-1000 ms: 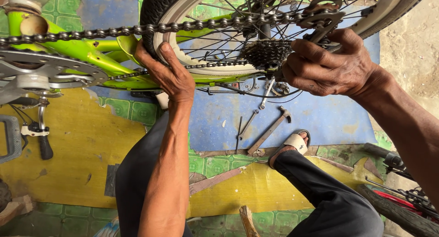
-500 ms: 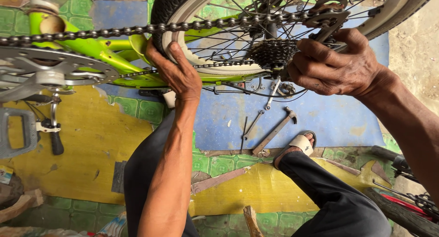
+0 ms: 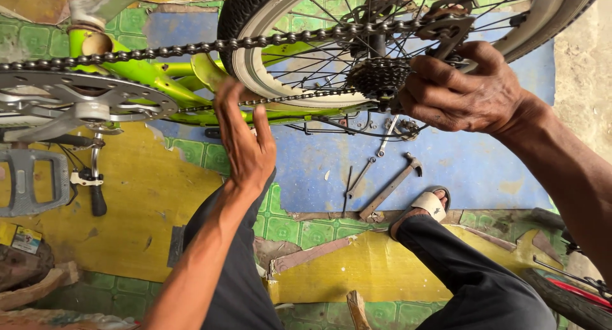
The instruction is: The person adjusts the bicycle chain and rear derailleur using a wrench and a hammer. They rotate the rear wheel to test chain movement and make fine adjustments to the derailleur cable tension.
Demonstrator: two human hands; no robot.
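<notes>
A lime-green bicycle frame (image 3: 137, 72) hangs upside down in front of me. Its chain (image 3: 191, 48) runs from the silver chainring (image 3: 83, 91) to the rear cassette (image 3: 379, 75). My left hand (image 3: 245, 142) is held up flat with fingers apart, its fingertips at the lower chain run beside the rear tyre (image 3: 233, 24). It holds nothing. My right hand (image 3: 462, 91) is closed around the rear derailleur (image 3: 446, 27) next to the cassette, its thumb toward the sprockets. My dark-trousered legs show below.
A grey pedal (image 3: 29, 183) on its crank hangs at the left. A hammer (image 3: 392, 186) and thin metal tools (image 3: 360, 177) lie on the blue and yellow floor by my sandalled foot (image 3: 424, 206). Another bicycle tyre (image 3: 567, 298) lies bottom right.
My left hand has let go of the tyre and frame, dropped slightly and spread its fingers. My right hand stays on the derailleur.
</notes>
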